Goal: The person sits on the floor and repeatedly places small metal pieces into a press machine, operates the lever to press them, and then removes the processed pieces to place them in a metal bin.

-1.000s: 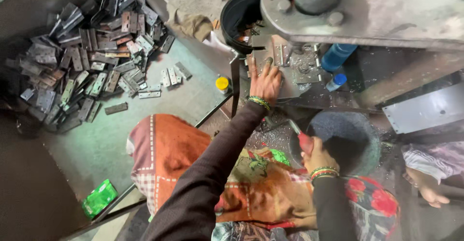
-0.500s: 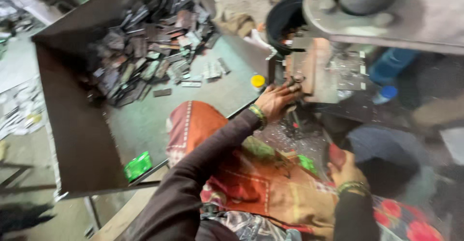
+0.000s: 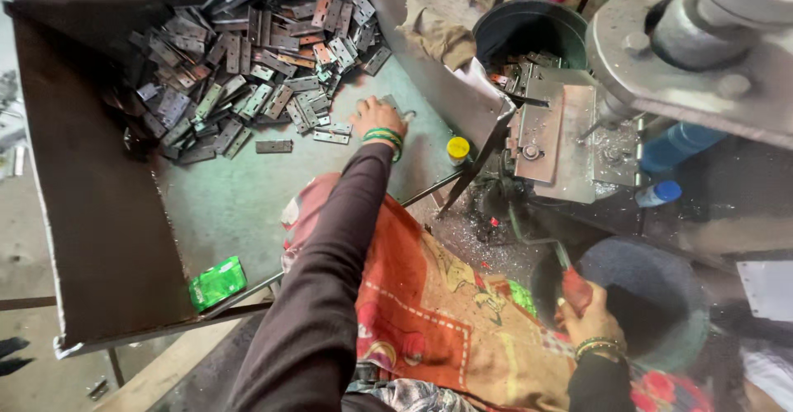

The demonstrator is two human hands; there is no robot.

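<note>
Down at the counter: a big metal tray [image 3: 239,205] with raised dark walls fills the left and centre of the frame, its green-grey floor scuffed and dusty. A heap of flat grey and rusty metal plates [image 3: 248,57] spreads across the upper left of the tray. Below the tray, at lower left, there is bare concrete floor [image 3: 33,354].

The left hand [image 3: 377,119], green bangles at the wrist, lies palm down at the lower right edge of the heap, fingers curled over one small metal plate [image 3: 393,104] at centre frame; whether it is truly pinched, I cannot tell. The right hand [image 3: 588,313], at lower right, is wrapped tight round a red handle [image 3: 576,288] of a thin rod that runs up toward the machine.

A grey metal press [image 3: 702,40] juts in from the upper right, with a flat steel bed [image 3: 555,131] beneath it and shavings scattered below. A black bucket [image 3: 529,28] sits at top centre.

Packages now: a small shiny green wrapper [image 3: 216,283] lies at the tray's lower left corner. A little yellow cap [image 3: 458,147] rests by the tray's right lip. A blue bottle [image 3: 679,144] stands at the right, with a clear blue-capped bottle [image 3: 658,194] lying just below it.
</note>
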